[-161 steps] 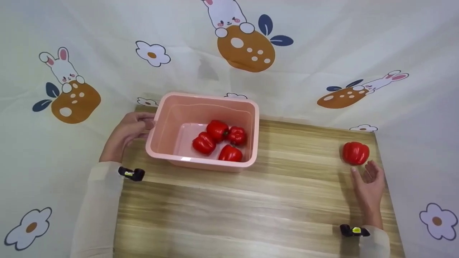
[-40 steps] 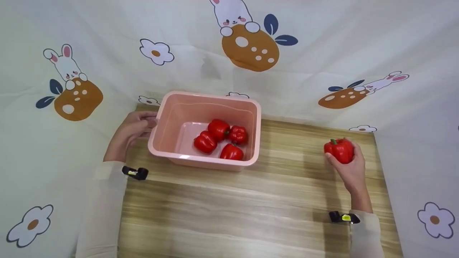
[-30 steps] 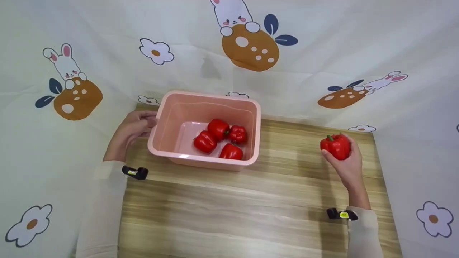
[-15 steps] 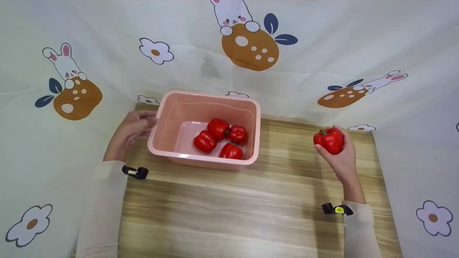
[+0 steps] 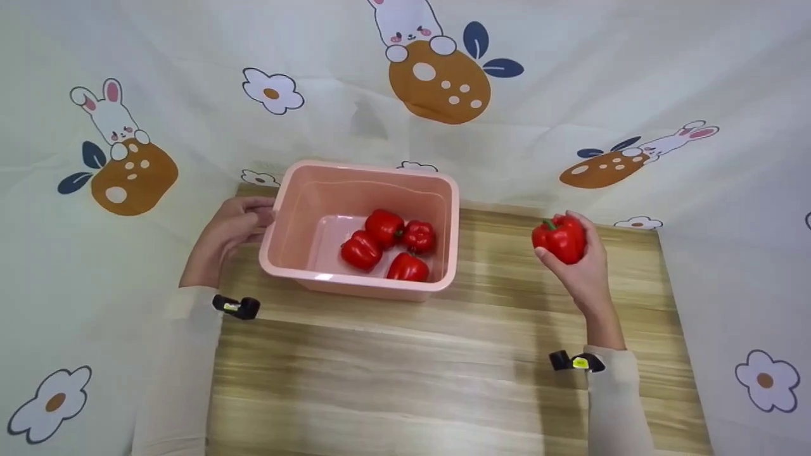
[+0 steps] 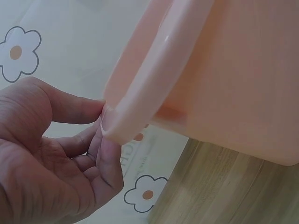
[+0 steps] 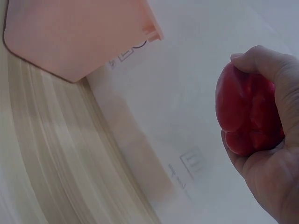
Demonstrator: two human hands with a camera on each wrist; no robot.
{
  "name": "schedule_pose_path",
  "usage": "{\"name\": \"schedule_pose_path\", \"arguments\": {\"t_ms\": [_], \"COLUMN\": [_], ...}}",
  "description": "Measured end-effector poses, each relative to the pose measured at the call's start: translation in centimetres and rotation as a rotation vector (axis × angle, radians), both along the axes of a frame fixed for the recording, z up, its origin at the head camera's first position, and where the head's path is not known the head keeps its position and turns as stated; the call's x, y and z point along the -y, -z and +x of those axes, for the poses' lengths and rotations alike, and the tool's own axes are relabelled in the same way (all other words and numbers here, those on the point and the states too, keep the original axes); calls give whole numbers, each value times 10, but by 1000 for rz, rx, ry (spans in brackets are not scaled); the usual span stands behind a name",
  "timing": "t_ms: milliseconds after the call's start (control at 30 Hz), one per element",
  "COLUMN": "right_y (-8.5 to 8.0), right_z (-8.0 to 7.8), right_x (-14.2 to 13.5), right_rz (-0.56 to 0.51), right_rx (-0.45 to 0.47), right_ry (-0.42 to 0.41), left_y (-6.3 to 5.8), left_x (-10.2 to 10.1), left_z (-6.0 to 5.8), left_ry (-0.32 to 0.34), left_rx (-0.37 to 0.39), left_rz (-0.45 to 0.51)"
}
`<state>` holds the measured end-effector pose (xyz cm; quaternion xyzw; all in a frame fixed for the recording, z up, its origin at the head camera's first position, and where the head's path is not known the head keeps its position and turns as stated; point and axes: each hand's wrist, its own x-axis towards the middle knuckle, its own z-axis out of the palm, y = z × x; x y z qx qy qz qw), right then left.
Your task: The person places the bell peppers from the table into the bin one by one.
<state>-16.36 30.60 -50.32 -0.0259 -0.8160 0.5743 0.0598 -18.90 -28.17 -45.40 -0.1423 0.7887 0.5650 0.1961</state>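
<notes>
My left hand [image 5: 231, 228] pinches the left rim of a pink plastic tub [image 5: 358, 286]; in the left wrist view, the thumb and curled fingers grip that rim [image 6: 154, 88]. Several red bell peppers [image 5: 361, 251] lie grouped toward the right side of the tub's floor. To the right of the tub, my right hand [image 5: 586, 272] holds another red bell pepper [image 5: 559, 239], its green stem tilted up and toward the tub. The right wrist view shows thumb and fingers wrapped around this pepper [image 7: 245, 112], with the tub's outer wall [image 7: 70, 37] at upper left.
The tub stands at the back of a wood-grain table [image 5: 405, 373]. A pale cloth [image 5: 538, 95] printed with rabbits and flowers hangs behind and at both sides. Each wrist carries a small black device [image 5: 236, 306].
Earlier the right hand was open beside the pepper at the table's right edge. It has since grasped and lifted it, moving left toward the tub. The left hand has stayed on the rim.
</notes>
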Motion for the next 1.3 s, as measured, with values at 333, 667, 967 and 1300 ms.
{"name": "schedule_pose_path", "arguments": {"t_ms": [333,667,967,1300], "right_y": [-12,-22,-24,-26], "right_z": [-7,-16,-23,-29], "right_x": [22,54,73,96], "right_rz": [37,44,1,-24], "right_rx": [31,23,-21,-34], "right_ry": [-84,-172,-218,-255], "left_y": [-3,-4,2,1], "left_x": [0,0,-2,-3], "left_z": [0,0,-3,-3], "left_ry": [1,4,10,-1], "left_rx": [15,23,12,28], "left_rz": [-38,-50,-22,-45]}}
